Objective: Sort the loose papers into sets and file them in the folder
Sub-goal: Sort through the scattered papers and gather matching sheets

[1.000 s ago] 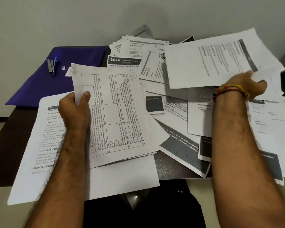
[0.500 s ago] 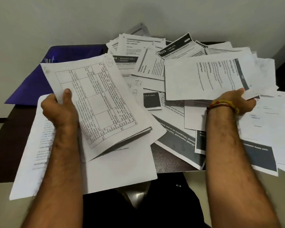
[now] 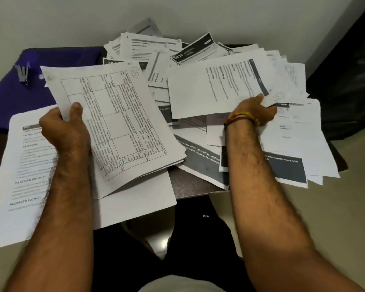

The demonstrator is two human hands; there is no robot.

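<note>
Left hand (image 3: 60, 131): grips a table sheet set (image 3: 114, 121) above the pile's left edge, lifted so more pages can join.
Right hand (image 3: 255, 110): pinches a text sheet (image 3: 215, 89) raised off the pile (image 3: 198, 60), probably to check it.
Folder (image 3: 30, 89): purple, left of the pile, stapler (image 3: 22, 73) on it.

Head-worn view looks steeply down, close over the table (image 3: 190, 184).

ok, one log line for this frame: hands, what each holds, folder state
left hand: grips table-sheet set | right hand: pinches text sheet | purple folder: flat on table, far left, nothing filed yet
</note>
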